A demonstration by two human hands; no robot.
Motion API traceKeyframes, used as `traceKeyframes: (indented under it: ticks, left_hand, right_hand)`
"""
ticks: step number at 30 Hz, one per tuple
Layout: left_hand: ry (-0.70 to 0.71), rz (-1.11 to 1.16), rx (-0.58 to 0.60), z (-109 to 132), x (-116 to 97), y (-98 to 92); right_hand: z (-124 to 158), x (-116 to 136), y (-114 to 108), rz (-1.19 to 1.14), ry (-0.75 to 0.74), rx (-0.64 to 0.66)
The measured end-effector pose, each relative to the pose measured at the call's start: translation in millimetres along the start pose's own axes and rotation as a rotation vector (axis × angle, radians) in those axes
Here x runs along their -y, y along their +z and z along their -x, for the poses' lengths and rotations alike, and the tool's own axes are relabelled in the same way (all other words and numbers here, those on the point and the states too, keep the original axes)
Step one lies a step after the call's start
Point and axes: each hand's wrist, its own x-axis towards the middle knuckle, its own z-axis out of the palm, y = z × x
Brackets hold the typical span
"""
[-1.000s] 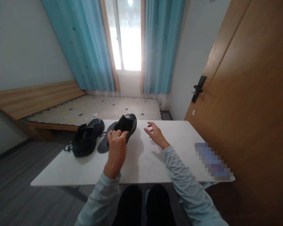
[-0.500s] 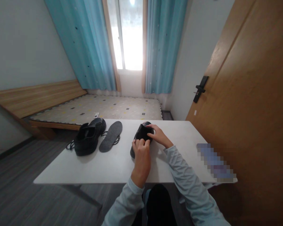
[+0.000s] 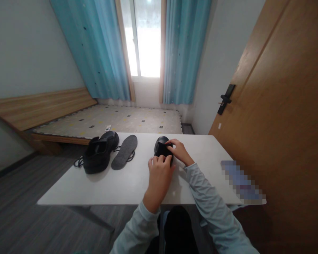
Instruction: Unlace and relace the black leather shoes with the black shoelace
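Observation:
A black shoe [image 3: 163, 150] lies on the white table [image 3: 116, 187] in front of me, its toe pointing away. My left hand [image 3: 160, 173] is wrapped over the heel end and hides much of it. At the shoe's right side, my right hand [image 3: 177, 149] pinches the upper edge near the tongue. To the left lies a grey insole [image 3: 125, 152], flat on the table with black laces partly under it. Beside that stands a second black shoe [image 3: 98, 158], toe away from me, with its laces trailing to the left.
A blurred bluish item [image 3: 241, 181] lies at the table's right edge. Beyond the table is a bed with a patterned mattress [image 3: 122, 118], with a small white object [image 3: 108, 128] near its front edge. A wooden door [image 3: 281, 106] stands close on the right.
The shoe under my hands has turned so that its toe points more straight away, and my left hand has shifted slightly right over the heel. The other shoe and the insole stay put.

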Motion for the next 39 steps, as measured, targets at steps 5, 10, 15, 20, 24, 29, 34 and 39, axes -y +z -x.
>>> traceKeyframes:
  ticks: [5, 10, 15, 20, 24, 29, 34, 39]
  left_hand:
    - [0.049, 0.125, -0.039, -40, 45, -26.7]
    - [-0.122, -0.010, 0.043, -97, 107, -32.5]
    - [-0.289, -0.148, 0.085, -129, 165, -4.7]
    - [-0.398, -0.244, 0.222, -122, 193, 26.4]
    - [-0.472, -0.216, 0.200, -112, 195, 32.6]
    - [-0.452, -0.236, 0.047, -114, 185, 19.1]
    - [-0.374, -0.235, 0.044, -122, 166, -12.7]
    - [-0.246, -0.309, -0.006, -123, 138, -64.2]
  right_hand:
    - [1, 1, 0, 0.022, -0.026, 0.001]
    - [0, 0, -2, 0.025, -0.031, 0.011]
    - [1, 0, -3, 0.020, -0.032, 0.023]
    - [2, 2, -3, 0.014, -0.031, 0.019]
    - [2, 2, -3, 0.008, -0.034, 0.027]
    - [2, 1, -3, 0.003, -0.036, 0.031]
    - [2, 0, -2, 0.002, -0.042, 0.027]
    - [1, -1, -1, 0.012, -0.038, 0.032]
